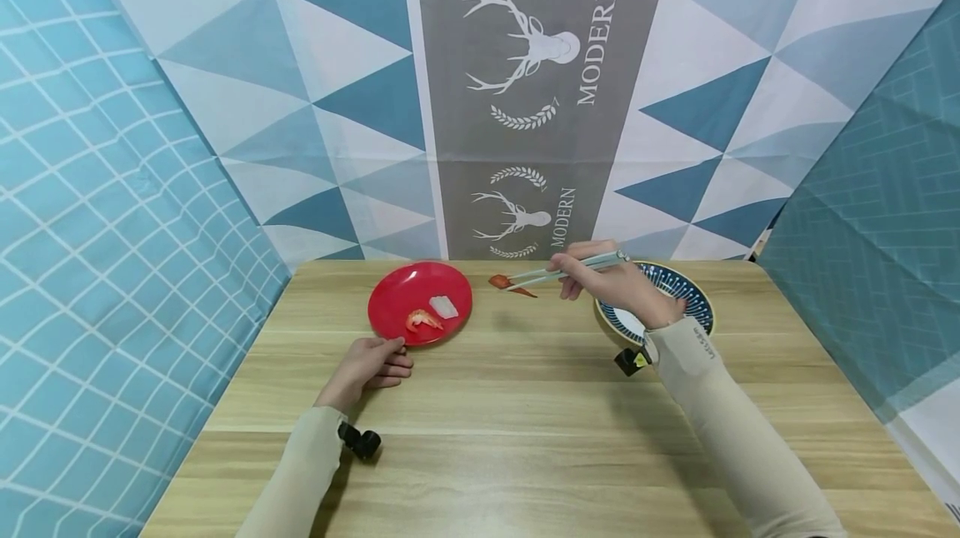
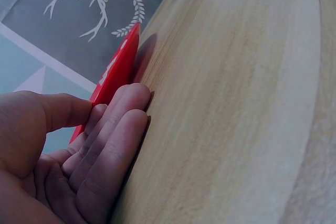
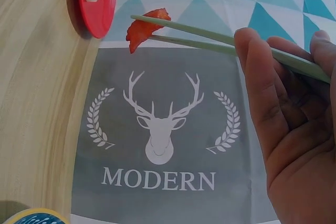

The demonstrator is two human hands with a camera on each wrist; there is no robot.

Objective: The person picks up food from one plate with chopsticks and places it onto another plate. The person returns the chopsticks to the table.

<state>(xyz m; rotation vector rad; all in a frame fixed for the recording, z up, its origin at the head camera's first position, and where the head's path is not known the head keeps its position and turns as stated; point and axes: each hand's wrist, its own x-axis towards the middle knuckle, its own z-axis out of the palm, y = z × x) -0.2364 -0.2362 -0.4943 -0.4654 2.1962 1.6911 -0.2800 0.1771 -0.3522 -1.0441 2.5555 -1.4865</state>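
Observation:
At the left, a round red plate (image 1: 397, 288) carries an orange-and-white piece that looks like a shrimp (image 1: 422, 320) and a pale whitish block (image 1: 443, 306). My left hand (image 1: 372, 365) pinches its near rim between thumb and index finger; the other fingers lie beneath, near the tabletop. In the left wrist view the plate (image 2: 118, 72) appears tilted. My right hand (image 1: 603, 278) holds pale green chopsticks (image 3: 205, 32). Their tips grip an orange-red food piece (image 3: 138, 34), raised above the table, right of the red plate.
Under my right forearm stands a blue-and-white patterned dish (image 1: 699, 305), partly hidden; a small reddish bit shows in it beside the wrist. The wooden table (image 1: 495, 421) backs onto a patterned cloth (image 1: 517, 213), with blue cloths at both sides.

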